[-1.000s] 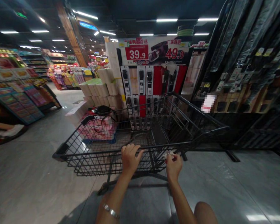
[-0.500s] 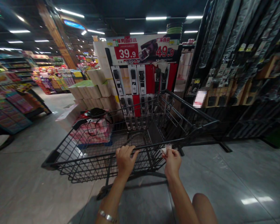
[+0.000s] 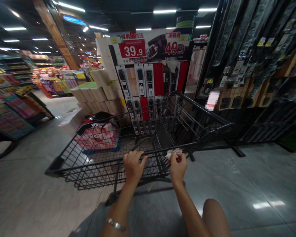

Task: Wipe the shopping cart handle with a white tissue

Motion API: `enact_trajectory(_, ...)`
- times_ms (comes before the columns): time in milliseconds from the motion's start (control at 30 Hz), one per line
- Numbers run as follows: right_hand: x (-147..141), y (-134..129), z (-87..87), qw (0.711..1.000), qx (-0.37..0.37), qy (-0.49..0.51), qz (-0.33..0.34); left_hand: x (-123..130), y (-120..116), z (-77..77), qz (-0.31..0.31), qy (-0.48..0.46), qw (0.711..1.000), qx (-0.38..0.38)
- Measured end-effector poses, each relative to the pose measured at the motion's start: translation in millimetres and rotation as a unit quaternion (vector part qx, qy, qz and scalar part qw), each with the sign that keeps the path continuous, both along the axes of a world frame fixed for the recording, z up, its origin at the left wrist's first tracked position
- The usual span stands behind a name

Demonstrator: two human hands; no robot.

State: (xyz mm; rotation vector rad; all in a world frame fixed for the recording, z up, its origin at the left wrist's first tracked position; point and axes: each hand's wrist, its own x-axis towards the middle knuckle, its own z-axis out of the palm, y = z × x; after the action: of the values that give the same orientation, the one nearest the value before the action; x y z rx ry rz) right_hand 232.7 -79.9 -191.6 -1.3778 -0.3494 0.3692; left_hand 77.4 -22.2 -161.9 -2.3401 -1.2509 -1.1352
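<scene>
A black wire shopping cart stands sideways before me, its push handle toward the right. My left hand has its fingers curled over the near top rail, thumb toward the right. Farther right along the same rail, my right hand pinches a crumpled white tissue that lies against the rail. The fingertips are partly hidden behind the hand and the tissue. Wire mesh and the floor behind show through the basket.
Behind the cart is a belt display rack with price signs. Pink packs with a black bag on top stand on a blue pallet at the left. Paper roll packs are stacked behind. A dark goods rack fills the right.
My right hand has slid slightly left along the rail with the tissue. The left hand keeps its place on the rail. The view has tilted a little downward.
</scene>
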Motion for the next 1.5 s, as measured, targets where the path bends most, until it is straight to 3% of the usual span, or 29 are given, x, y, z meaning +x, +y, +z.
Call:
enact_trajectory(233, -7.3, 3.9, -14.8, 0.999, -0.015, -0.035, -0.008, 5.2, -1.0, 0.0, 0.016, 0.006, 1.000, -0.009)
enact_trajectory(433, -22.5, 15.6, -52.7, 0.998, -0.039, 0.037, 0.040, 17.9, -1.8, -0.6, 0.030, 0.013, 0.999, -0.020)
enact_trajectory(633, -16.2, 7.4, -77.5, 0.996, -0.055, 0.074, 0.020, 30.1, 3.2, -2.7, 0.026, 0.032, 0.999, -0.010)
enact_trajectory(733, 1.7, -0.3, -76.2, 0.994, -0.056, 0.091, -0.028, 34.2, 7.8, -3.1, 0.028, 0.048, 0.998, 0.004)
enact_trajectory(1000, 51.7, 10.7, -45.8, 0.992, 0.014, 0.059, -0.108, 41.5, 14.2, -3.7, 0.024, 0.048, 0.998, 0.019)
enact_trajectory(1167, 44.1, 23.3, -57.0, 0.996, -0.021, 0.012, -0.088, 41.3, 15.4, -3.5, 0.025, 0.051, 0.998, 0.033)
enact_trajectory(1333, 32.8, 30.6, -69.9, 0.992, -0.026, 0.059, -0.110, 39.9, 16.1, -2.7, 0.024, 0.055, 0.998, 0.035)
enact_trajectory(1500, 38.8, 29.0, -77.2, 0.992, -0.027, 0.081, -0.092, 39.6, 17.0, -3.9, 0.025, 0.059, 0.998, 0.027)
